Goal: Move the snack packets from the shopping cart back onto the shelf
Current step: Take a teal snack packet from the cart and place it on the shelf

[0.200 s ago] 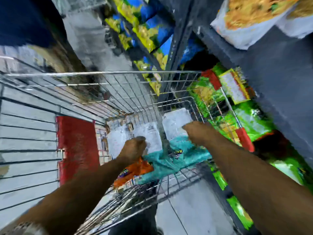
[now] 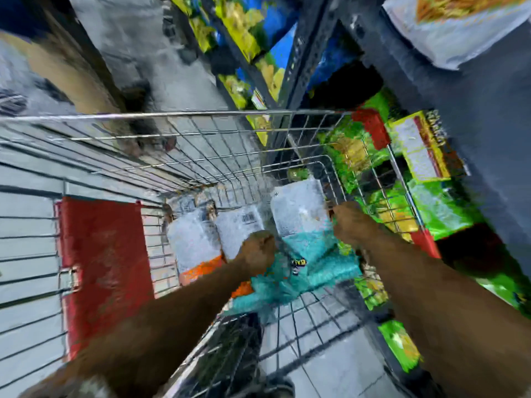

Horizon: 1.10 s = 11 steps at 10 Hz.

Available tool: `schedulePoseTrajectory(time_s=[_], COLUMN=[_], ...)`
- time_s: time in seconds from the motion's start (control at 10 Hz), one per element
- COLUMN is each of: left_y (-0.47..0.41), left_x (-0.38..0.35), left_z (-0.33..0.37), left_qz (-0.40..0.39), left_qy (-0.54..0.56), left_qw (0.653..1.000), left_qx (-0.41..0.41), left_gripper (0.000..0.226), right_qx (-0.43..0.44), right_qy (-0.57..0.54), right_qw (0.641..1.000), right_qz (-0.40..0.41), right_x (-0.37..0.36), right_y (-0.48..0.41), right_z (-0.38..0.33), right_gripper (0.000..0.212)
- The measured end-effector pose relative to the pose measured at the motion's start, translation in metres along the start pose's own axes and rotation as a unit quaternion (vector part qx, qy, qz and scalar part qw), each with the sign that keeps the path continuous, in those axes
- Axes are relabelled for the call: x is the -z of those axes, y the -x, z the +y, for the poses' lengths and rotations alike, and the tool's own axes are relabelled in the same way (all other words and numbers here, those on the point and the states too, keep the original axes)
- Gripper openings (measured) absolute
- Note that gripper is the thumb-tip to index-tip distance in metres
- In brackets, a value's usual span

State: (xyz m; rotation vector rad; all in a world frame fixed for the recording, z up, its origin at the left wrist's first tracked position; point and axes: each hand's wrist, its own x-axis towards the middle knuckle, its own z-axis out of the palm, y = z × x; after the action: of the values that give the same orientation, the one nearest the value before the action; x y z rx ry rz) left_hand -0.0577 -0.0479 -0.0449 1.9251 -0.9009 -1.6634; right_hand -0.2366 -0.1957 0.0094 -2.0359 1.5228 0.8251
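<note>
Both my arms reach down into the wire shopping cart (image 2: 201,116). My left hand (image 2: 258,249) is closed in a fist on the lower end of a white and orange snack packet (image 2: 238,225) with a barcode. My right hand (image 2: 349,222) grips the right edge of a white and teal snack packet (image 2: 301,222). Another white and orange packet (image 2: 194,245) lies to the left in the cart. The dark shelf (image 2: 488,116) stands on the right, holding green snack packets (image 2: 439,202). The picture is blurred by motion.
A red flap (image 2: 103,268) hangs on the cart's left side. Blue and yellow packets (image 2: 244,38) fill a shelf at the top. White packets (image 2: 459,27) sit on an upper shelf at the top right. Grey tiled floor (image 2: 330,369) shows below the cart.
The left hand has shifted right onto the barcode packet. The right hand has slid to the teal packet's right edge, and that packet now stands more upright.
</note>
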Motion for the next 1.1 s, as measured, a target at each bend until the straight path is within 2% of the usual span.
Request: schedulePoseTrajectory(time_s=[0.1, 0.2, 0.3, 0.4, 0.5, 0.6, 0.7, 0.8, 0.9, 1.0, 1.1], left_y=[-0.022, -0.042, -0.040, -0.039, -0.033, -0.015, -0.006, 0.000, 0.006, 0.031, 0.050], left_x=[-0.010, -0.030, -0.038, -0.036, -0.017, 0.020, 0.039, 0.051, 0.055, 0.056, 0.060], left_z=[0.005, 0.008, 0.017, 0.017, 0.018, 0.040, 0.059, 0.077, 0.088, 0.112, 0.131], left_qz=[-0.018, -0.041, -0.042, -0.010, 0.049, 0.039, 0.003, -0.039, -0.008, -0.012, 0.002], left_qy=[0.046, 0.144, 0.187, 0.192, 0.223, 0.193, 0.159, 0.094, 0.100, 0.094, 0.059], left_qw=[0.998, 0.981, 0.972, 0.977, 0.972, 0.979, 0.985, 0.989, 0.982, 0.976, 0.981], left_qx=[0.045, 0.127, 0.139, 0.094, 0.045, -0.054, -0.067, -0.103, -0.160, -0.197, -0.185], left_gripper=[0.018, 0.013, 0.021, 0.015, 0.024, 0.027, 0.014, 0.035, 0.032, 0.020, 0.030], right_qx=[0.008, 0.034, 0.051, 0.042, 0.045, 0.056, 0.050, 0.058, 0.056, 0.020, 0.027], right_qy=[0.020, -0.036, -0.077, -0.152, -0.269, -0.395, -0.439, -0.473, -0.466, -0.551, -0.586], right_qw=[0.997, 0.990, 0.988, 0.987, 0.962, 0.917, 0.895, 0.873, 0.881, 0.834, 0.809], right_qz=[-0.070, -0.129, -0.124, -0.034, 0.004, -0.012, -0.058, -0.104, -0.067, -0.021, 0.027], right_x=[-0.006, -0.031, -0.032, -0.022, -0.002, 0.034, 0.052, 0.053, 0.046, 0.052, 0.062], right_y=[-0.010, -0.038, -0.038, -0.033, -0.025, -0.003, 0.011, 0.033, 0.042, 0.058, 0.072], right_z=[0.010, 0.022, 0.017, 0.016, 0.014, 0.006, 0.005, 0.006, 0.007, -0.002, -0.007], right_gripper=[0.014, 0.026, 0.030, 0.012, 0.025, 0.016, 0.016, 0.029, 0.031, 0.023, 0.035])
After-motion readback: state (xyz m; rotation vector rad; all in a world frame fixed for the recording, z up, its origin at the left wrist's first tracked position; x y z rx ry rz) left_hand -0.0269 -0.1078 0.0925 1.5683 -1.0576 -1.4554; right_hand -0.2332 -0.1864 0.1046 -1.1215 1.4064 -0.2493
